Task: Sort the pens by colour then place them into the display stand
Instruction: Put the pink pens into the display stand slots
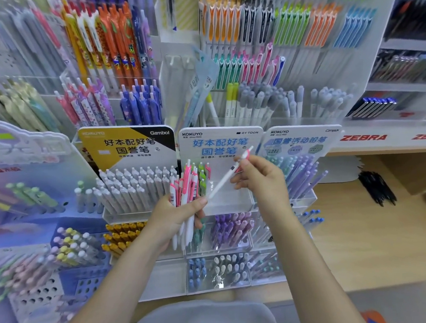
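My left hand [175, 219] grips a bundle of white pens with pink and green clips [187, 187], held upright in front of the middle display stand [229, 204]. My right hand [259, 179] pinches a single white pen with a pink clip [228, 176], slanted with its tip pointing down-left towards the bundle. That pen's tip is close to my left thumb. The clear tray of the middle stand behind the hands looks mostly bare.
A stand of white pens [135, 186] sits to the left, and one of purple and blue pens [302, 172] to the right. Lower trays hold yellow [120, 236], purple [230, 227] and blue pens. Racks of coloured pens fill the wall behind. A wooden counter [344, 229] lies on the right.
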Demonstrator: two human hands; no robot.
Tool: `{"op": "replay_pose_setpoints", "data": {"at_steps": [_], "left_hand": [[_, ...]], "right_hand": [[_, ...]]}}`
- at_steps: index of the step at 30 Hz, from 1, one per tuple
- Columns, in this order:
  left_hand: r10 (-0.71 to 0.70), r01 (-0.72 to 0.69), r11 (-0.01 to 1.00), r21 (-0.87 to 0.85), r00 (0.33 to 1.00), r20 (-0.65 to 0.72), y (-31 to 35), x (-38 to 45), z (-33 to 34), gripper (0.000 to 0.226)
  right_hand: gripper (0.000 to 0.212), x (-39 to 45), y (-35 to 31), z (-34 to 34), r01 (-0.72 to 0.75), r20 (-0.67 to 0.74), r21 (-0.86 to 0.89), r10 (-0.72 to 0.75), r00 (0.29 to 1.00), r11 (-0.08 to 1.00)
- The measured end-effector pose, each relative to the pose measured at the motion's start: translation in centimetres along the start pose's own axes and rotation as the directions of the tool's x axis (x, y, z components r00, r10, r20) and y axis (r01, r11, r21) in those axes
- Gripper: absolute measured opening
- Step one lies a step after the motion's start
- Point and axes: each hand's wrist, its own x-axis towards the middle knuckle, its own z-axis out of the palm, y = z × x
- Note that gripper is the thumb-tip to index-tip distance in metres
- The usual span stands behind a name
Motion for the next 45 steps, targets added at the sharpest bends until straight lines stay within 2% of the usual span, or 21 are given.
{"op": "replay_pose_setpoints", "data": {"at_steps": [3, 5, 11, 14, 19, 24, 29, 31, 32, 34, 36, 38, 45], "left_hand": [[-0.011, 0.011, 1.0, -0.025, 1.0, -0.002, -0.2, 0.0, 0.0, 0.02], [0.003, -0.003, 1.0, -0.025, 1.0, 0.006, -0.2, 0.1, 0.1, 0.014], [0.018, -0.017, 0.996, -0.084, 1.0, 0.013, -0.1, 0.3, -0.1, 0.016], [0.016, -0.014, 0.995, -0.099, 1.0, 0.019, -0.2, 0.4, -0.2, 0.015], [0.009, -0.006, 0.993, -0.114, 1.0, 0.022, -0.4, 0.2, -0.2, 0.012], [0.014, -0.013, 0.994, -0.113, 1.0, 0.012, -0.5, 0.2, -0.4, 0.009], [0.027, -0.025, 0.995, -0.1, 0.999, 0.019, -0.3, 0.1, -0.4, 0.01], [0.033, -0.03, 0.995, -0.095, 0.999, 0.028, -0.1, 0.0, -0.3, 0.009], [0.035, -0.032, 0.995, -0.092, 0.999, 0.037, 0.0, 0.0, -0.2, 0.008], [0.031, -0.026, 0.997, -0.074, 0.998, 0.06, 0.1, -0.1, 0.0, 0.007], [0.023, -0.02, 0.999, -0.04, 0.997, 0.074, 0.2, 0.0, 0.3, 0.009], [0.01, -0.01, 1.0, -0.008, 0.998, 0.069, 0.2, 0.1, 0.8, 0.013], [0.008, -0.01, 0.999, 0.045, 0.999, 0.049, 0.2, -0.4, 1.5, 0.014]], "right_hand": [[0.015, 0.8, 0.3, -0.9, 0.101, -0.077, -0.106, -0.11, 0.991, 0.989], [0.016, 1.2, 1.0, -0.6, 0.143, -0.06, -0.159, -0.154, 0.986, 0.977], [0.015, 1.6, 3.6, 1.3, 0.201, 0.036, -0.362, -0.201, 0.979, 0.91], [0.018, 1.6, 4.2, 1.5, 0.236, 0.105, -0.491, -0.211, 0.972, 0.839], [0.017, 1.6, 4.6, 1.9, 0.418, 0.27, -0.661, -0.322, 0.908, 0.624], [0.015, 2.0, 5.8, 2.5, 0.315, 0.228, -0.676, -0.218, 0.949, 0.666], [0.018, 1.9, 5.6, 2.4, 0.303, 0.225, -0.712, -0.204, 0.953, 0.634], [0.014, 1.3, 4.7, 2.1, 0.301, 0.183, -0.686, -0.242, 0.953, 0.663], [0.009, 0.9, 4.0, 1.9, 0.286, 0.156, -0.641, -0.245, 0.957, 0.712], [0.009, -0.1, 2.6, 1.8, 0.179, 0.153, -0.481, -0.118, 0.981, 0.858], [0.01, -1.0, 1.4, 1.8, 0.033, 0.227, -0.32, 0.043, 0.973, 0.947], [0.012, -1.4, 1.2, 2.0, -0.013, 0.264, -0.281, 0.091, 0.96, 0.959], [0.013, -1.6, 1.2, 1.0, -0.122, 0.197, -0.105, 0.141, 0.97, 0.987]]}}
